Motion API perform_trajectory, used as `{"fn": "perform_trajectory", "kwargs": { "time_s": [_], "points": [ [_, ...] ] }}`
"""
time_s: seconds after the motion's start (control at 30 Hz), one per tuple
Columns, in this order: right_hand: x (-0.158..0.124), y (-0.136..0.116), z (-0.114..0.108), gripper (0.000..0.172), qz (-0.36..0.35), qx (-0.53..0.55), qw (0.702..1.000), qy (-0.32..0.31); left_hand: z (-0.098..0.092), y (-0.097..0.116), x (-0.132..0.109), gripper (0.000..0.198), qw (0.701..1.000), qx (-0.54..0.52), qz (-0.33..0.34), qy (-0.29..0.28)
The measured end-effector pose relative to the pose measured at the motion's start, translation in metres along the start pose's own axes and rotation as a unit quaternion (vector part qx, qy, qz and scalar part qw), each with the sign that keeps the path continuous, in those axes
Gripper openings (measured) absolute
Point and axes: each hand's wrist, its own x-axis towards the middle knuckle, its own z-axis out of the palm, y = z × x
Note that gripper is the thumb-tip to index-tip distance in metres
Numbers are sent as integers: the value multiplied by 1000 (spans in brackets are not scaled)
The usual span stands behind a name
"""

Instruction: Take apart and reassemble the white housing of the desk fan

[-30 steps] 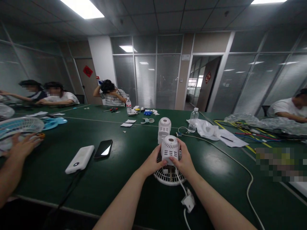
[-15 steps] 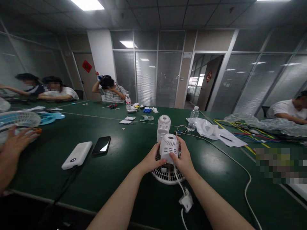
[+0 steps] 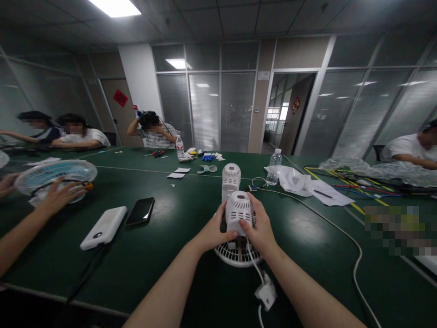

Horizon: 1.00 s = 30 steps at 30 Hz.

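Between my two hands is a white vented fan motor housing (image 3: 240,210), standing over a round white fan grille (image 3: 239,259). My left hand (image 3: 216,232) closes on its left side, the thumb at its lower front. From the right, my right hand (image 3: 260,225) grips it with the thumb on the front face. A white cord (image 3: 252,259) runs down from the housing past a white plug (image 3: 266,294) near the table edge. Just behind stands a second white vented piece (image 3: 231,180); its lower part is hidden by the housing.
At left lie a white power bank (image 3: 104,228) and a phone (image 3: 139,211). Beyond them, another person's hand (image 3: 61,196) touches a blue-white fan grille (image 3: 56,175). A water bottle (image 3: 274,167), paper (image 3: 327,193) and a long cable (image 3: 341,232) are at right. Small parts lie farther back.
Both my hands stay on the housing with barely any movement. At left, the other person's fan grille and hand have moved right, farther into view. The camera view has shifted slightly.
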Motion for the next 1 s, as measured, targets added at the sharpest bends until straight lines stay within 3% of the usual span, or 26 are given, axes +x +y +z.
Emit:
{"fn": "perform_trajectory", "kwargs": {
  "time_s": [0.2, 0.4, 1.0],
  "points": [
    [1, 3, 1, 74, 2, 33, 999, -17, 1, 4, 1, 104, 1000, -15, 13, -15],
    [0, 9, 4, 95, 7, 77, 995, -64, 0, 6, 0, 100, 1000, -16, -9, -17],
    [-4, 8, 3, 87, -5, 60, 998, -29, -1, 7, -1, 103, 999, -15, 8, -43]
  ]
}}
